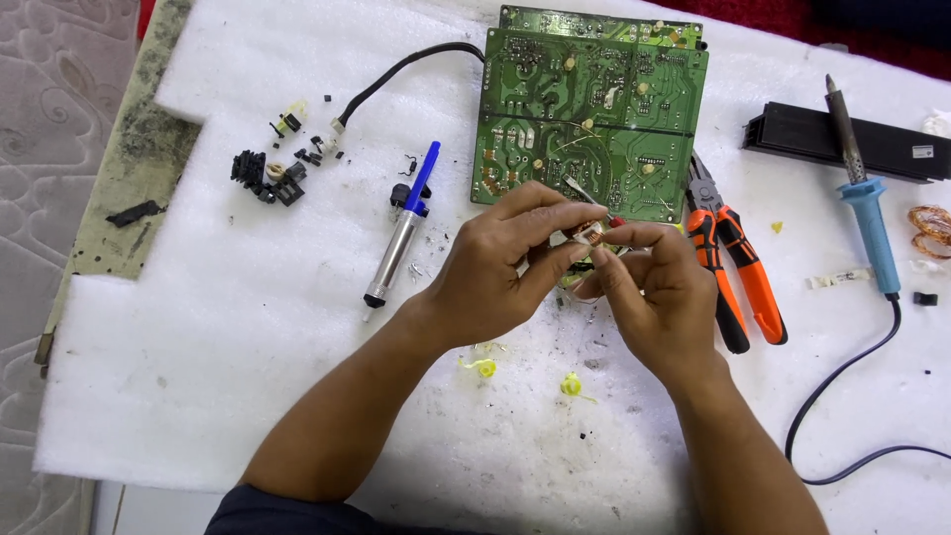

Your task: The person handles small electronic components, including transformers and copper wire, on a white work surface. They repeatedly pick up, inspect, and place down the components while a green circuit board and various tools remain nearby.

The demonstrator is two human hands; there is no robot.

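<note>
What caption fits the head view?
Both hands, left hand and right hand, pinch a small copper-wound part below a green circuit board.

A single head-worn camera looks steeply down, from close above, onto the white foam sheet point(248, 327).

small copper-wound part point(584, 235) mostly hidden between the fingers of left hand point(495, 263) and right hand point(659, 292), its shape unclear, copper coils point(931, 230) cut by the right edge, soldering iron cable point(852, 396) leaving frame, scattered black components point(267, 173) too small to identify
</note>
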